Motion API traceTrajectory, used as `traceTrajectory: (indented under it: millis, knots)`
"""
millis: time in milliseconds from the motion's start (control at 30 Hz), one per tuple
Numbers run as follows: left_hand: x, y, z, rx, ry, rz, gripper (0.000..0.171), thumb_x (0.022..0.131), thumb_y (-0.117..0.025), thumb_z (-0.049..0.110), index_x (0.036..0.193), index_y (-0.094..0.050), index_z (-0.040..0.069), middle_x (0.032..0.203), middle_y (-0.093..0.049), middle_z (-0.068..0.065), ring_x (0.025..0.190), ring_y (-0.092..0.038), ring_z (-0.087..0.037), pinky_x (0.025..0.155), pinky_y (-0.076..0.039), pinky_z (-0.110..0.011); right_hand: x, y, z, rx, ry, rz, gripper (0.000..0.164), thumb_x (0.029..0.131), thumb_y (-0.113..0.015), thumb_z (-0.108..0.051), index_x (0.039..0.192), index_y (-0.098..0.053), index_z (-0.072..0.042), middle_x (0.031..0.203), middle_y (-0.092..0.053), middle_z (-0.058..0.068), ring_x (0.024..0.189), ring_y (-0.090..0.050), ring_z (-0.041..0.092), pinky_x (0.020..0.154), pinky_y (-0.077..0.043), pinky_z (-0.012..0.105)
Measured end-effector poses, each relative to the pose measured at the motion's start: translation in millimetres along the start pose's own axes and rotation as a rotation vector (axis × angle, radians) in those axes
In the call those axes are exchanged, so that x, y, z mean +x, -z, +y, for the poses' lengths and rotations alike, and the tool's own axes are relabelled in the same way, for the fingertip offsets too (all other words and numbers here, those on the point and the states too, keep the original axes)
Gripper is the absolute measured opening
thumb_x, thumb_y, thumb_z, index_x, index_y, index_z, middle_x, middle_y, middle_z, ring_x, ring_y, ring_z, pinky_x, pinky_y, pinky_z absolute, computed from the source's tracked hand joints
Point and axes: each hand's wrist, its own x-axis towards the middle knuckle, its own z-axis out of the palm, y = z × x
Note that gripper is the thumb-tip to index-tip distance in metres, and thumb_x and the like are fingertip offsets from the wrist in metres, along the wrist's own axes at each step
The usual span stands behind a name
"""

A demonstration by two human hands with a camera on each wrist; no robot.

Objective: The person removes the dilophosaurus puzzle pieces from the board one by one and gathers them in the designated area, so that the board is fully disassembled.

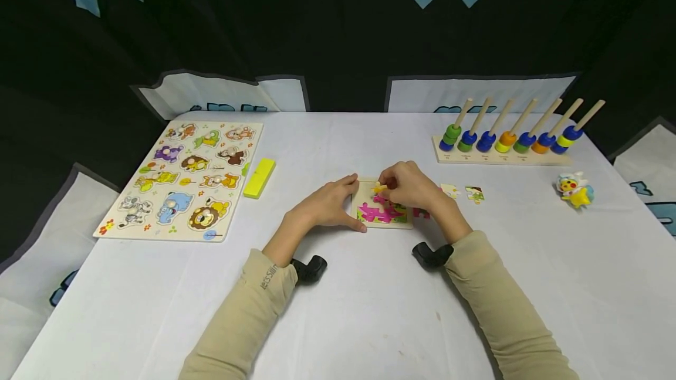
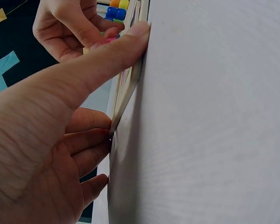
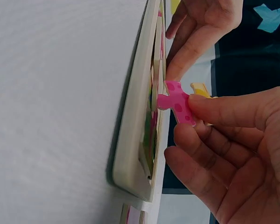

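Observation:
A small wooden jigsaw tray (image 1: 382,226) with pink, green and yellow pieces in it lies on the table. My left hand (image 1: 328,203) holds it at its left side, thumb at the near corner and fingers at the far one. Over the tray, my right hand (image 1: 409,185) pinches a pink spotted jigsaw piece (image 3: 178,103) between thumb and fingers. Behind that thumb shows a yellow bit (image 3: 200,88); whether it is held too, I cannot tell. A pink loose piece (image 1: 421,213) lies right of the tray, partly hidden by the right wrist.
Two more loose pieces, one yellowish (image 1: 450,190) and one green (image 1: 475,194), lie farther right. A peg stacker with coloured beads (image 1: 502,157) stands back right, beside a small yellow figurine (image 1: 574,190). At left are an animal knob puzzle (image 1: 179,180) and a yellow block (image 1: 259,178).

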Motion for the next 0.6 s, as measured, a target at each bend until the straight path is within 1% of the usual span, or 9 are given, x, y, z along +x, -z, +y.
traceTrajectory:
  millis: [67,200,333,400,533,600]
  knots:
    - [0.0,0.0,-0.4,0.003,0.0,0.0,0.1,0.064,-0.074,0.053,0.14,-0.032,0.005,0.151,-0.02,-0.006,0.138,-0.023,-0.023,0.113,-0.024,-0.036,-0.1,0.0,-0.3,0.0,-0.003,0.003,0.011,0.076,-0.068,-0.009,0.086,-0.068,-0.005,0.069,-0.063,0.004,0.064,-0.049,0.015,0.057,-0.042,0.022]
    - [0.0,-0.2,-0.8,0.003,0.0,-0.001,0.1,0.064,-0.074,0.053,0.14,-0.032,0.005,0.152,-0.02,-0.006,0.139,-0.022,-0.023,0.113,-0.023,-0.036,-0.5,0.0,-1.9,-0.012,-0.001,-0.019,0.009,0.076,-0.066,-0.007,0.085,-0.067,-0.005,0.067,-0.061,0.004,0.061,-0.048,0.015,0.054,-0.041,0.022]
    - [0.0,-0.3,-0.4,-0.005,0.006,-0.007,0.099,0.064,-0.074,0.053,0.141,-0.031,0.006,0.152,-0.019,-0.006,0.139,-0.022,-0.022,0.113,-0.023,-0.036,-0.9,0.1,-2.8,-0.016,-0.005,-0.036,0.013,0.076,-0.065,-0.005,0.089,-0.066,-0.004,0.069,-0.063,0.005,0.06,-0.048,0.015,0.052,-0.041,0.021]
    - [-0.1,-0.4,-0.1,-0.008,0.011,-0.009,0.099,0.064,-0.074,0.053,0.141,-0.031,0.007,0.152,-0.019,-0.005,0.139,-0.021,-0.022,0.113,-0.023,-0.036,-0.9,0.0,-2.4,0.003,-0.011,-0.04,0.016,0.076,-0.064,-0.003,0.093,-0.065,-0.004,0.07,-0.063,0.007,0.057,-0.047,0.014,0.049,-0.04,0.02]
    - [0.3,-0.6,-1.0,-0.006,0.015,-0.007,0.099,0.064,-0.074,0.054,0.141,-0.032,0.008,0.152,-0.019,-0.004,0.139,-0.021,-0.022,0.113,-0.023,-0.036,0.4,1.7,0.0,0.075,-0.023,-0.038,0.022,0.078,-0.061,-0.002,0.099,-0.064,-0.005,0.069,-0.062,0.007,0.053,-0.046,0.014,0.046,-0.04,0.02]
    - [0.8,-1.2,-1.4,-0.009,0.011,-0.002,0.099,0.063,-0.074,0.054,0.14,-0.033,0.007,0.152,-0.019,-0.004,0.139,-0.022,-0.022,0.113,-0.023,-0.036,-0.2,4.0,0.9,0.107,-0.024,-0.027,0.021,0.078,-0.062,-0.003,0.099,-0.064,-0.005,0.068,-0.061,0.007,0.055,-0.047,0.014,0.048,-0.042,0.021]
